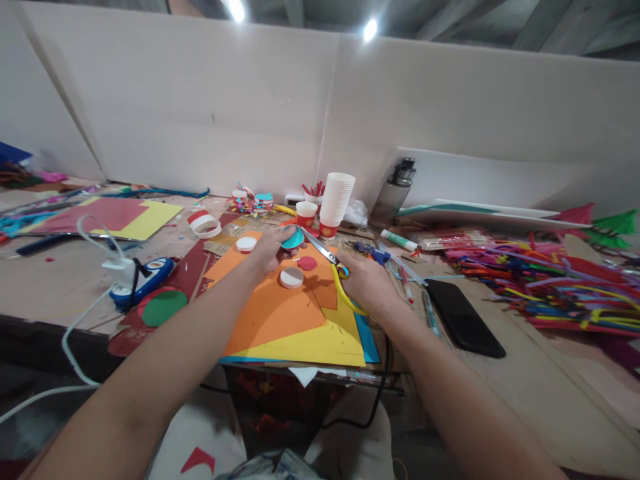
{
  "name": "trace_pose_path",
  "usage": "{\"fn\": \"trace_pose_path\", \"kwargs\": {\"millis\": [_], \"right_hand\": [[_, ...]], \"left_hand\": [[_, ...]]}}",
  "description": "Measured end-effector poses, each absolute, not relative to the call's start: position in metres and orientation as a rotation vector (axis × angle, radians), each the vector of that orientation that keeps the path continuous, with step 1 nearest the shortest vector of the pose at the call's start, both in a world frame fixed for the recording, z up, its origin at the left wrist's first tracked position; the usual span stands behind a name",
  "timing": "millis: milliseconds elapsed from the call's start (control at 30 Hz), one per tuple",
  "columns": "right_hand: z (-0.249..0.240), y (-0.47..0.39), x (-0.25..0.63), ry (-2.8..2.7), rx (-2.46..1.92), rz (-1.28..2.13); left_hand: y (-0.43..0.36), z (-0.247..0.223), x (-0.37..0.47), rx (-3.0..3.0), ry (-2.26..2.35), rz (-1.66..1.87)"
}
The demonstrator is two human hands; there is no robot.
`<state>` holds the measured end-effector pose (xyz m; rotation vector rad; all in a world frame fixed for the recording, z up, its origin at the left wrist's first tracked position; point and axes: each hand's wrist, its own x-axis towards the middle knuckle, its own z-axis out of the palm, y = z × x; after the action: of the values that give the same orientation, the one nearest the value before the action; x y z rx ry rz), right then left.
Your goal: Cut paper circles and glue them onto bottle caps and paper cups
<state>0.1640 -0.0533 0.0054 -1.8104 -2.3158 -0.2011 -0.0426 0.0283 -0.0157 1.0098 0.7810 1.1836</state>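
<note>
My left hand (273, 250) grips a small blue paper disc (293, 239) above the orange sheets. In my right hand (363, 280) are yellow-handled scissors (320, 247), their blades pointing up and left, the tips close to the disc. Beneath my hands, orange paper (275, 313) overlaps yellow paper (320, 347), with a blue sheet (367, 340) under them. A white round lid-like piece (291, 278) and a red paper circle (307, 263) lie on the orange paper. A similar white piece (245, 244) sits beyond my left wrist.
Stacked paper cups (337, 203) stand behind my hands, near a dark bottle (395, 190). At right are a black phone (465, 319) and colourful pipe cleaners (560, 280). Left are a blue power strip (143, 283), a green circle (163, 308) and paper rings (204, 225).
</note>
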Motion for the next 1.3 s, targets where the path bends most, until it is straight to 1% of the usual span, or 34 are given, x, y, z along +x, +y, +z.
{"fn": "trace_pose_path", "kwargs": {"millis": [500, 633, 733, 933, 1167, 1300], "right_hand": [[0.003, -0.054, 0.160, -2.300, -1.876, -0.109], [0.000, -0.049, 0.163, -2.230, -1.904, -0.013], [-0.002, -0.045, 0.167, -2.162, -1.980, 0.047], [-0.009, -0.042, 0.169, -2.106, -2.175, 0.025], [-0.011, -0.043, 0.167, -2.127, -2.189, 0.001], [-0.009, -0.045, 0.166, -2.218, -2.228, -0.031]], "left_hand": [[0.032, -0.019, -0.046, 1.067, 0.871, 1.149], [0.032, -0.019, -0.047, 1.083, 0.844, 1.126], [0.032, -0.019, -0.047, 1.102, 0.780, 1.132], [0.033, -0.021, -0.045, 1.140, 0.696, 1.209], [0.037, -0.021, -0.049, 1.106, 0.911, 1.318], [0.034, -0.017, -0.050, 1.086, 0.982, 1.253]]}}
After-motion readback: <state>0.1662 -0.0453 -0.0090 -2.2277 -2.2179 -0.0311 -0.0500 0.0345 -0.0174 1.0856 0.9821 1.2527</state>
